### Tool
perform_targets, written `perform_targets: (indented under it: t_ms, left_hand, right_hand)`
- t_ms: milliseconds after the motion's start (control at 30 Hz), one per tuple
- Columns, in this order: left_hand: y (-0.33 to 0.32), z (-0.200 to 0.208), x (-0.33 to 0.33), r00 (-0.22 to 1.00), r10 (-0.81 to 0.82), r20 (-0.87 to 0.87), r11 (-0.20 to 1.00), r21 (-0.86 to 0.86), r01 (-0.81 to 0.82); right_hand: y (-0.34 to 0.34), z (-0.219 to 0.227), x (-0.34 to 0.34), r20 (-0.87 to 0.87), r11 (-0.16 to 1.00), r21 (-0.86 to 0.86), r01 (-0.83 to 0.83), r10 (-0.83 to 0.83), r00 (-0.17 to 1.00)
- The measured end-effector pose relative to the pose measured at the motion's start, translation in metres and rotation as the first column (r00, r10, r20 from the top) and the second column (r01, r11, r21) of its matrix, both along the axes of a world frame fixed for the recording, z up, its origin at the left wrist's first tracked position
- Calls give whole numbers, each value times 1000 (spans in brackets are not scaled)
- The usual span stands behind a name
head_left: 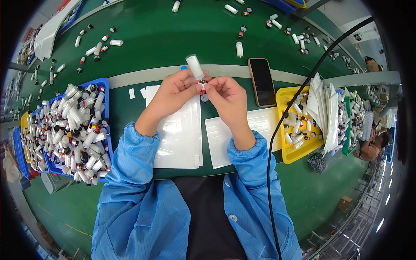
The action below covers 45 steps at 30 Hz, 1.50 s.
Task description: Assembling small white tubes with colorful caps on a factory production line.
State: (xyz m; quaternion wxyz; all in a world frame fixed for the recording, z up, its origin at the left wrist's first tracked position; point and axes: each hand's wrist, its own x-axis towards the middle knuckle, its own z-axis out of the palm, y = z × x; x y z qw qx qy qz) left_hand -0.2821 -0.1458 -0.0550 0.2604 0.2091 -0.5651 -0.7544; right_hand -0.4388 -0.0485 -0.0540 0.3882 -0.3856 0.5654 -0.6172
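Observation:
Above the white sheets [180, 138], my two hands meet around one small assembly. A white cylindrical tube [195, 67] with a clear rim stands tilted out of the top of my left hand [175, 91], whose fingers are closed round its lower end. My right hand [227, 95] pinches the small red-and-white base [202, 87] of that tube between thumb and fingertips. Part of the base is hidden by the fingers. A round grey-black piece [204, 98] shows just below the fingertips.
At left a blue bin [108, 108] is heaped with similar tubes. A yellow tray [299, 154] with fewer tubes stands at right, beside a phone [262, 82]. A black cable [299, 93] crosses in front. More tubes lie scattered on the green belt [151, 39].

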Motion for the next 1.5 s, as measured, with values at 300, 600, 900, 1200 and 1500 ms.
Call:
perform_targets:
  t_ms: [300, 600, 900, 1200, 1500]
  left_hand:
    - [2, 5, 5, 985, -43, -167, 977, 201, 77]
    - [-105, 41, 69, 680, 733, 4, 560, -569, -601]
    - [-189, 14, 61, 481, 857, 186, 372, -868, -328]
    - [-146, 20, 17, 537, 720, 440, 499, -866, 41]
    - [-277, -41, -14, 359, 903, 234, 298, -945, -133]
  right_hand:
    - [-8, 3, -14, 586, 972, -30, -232, 205, 784]
    - [81, 29, 97, -711, 786, 15, -618, 443, 546]
    - [88, -5, 143, -859, 812, 144, -565, 386, 337]
    - [80, -5, 136, -764, 797, 133, -589, 461, 451]
    - [80, 24, 107, -504, 537, 104, -837, 754, 421]
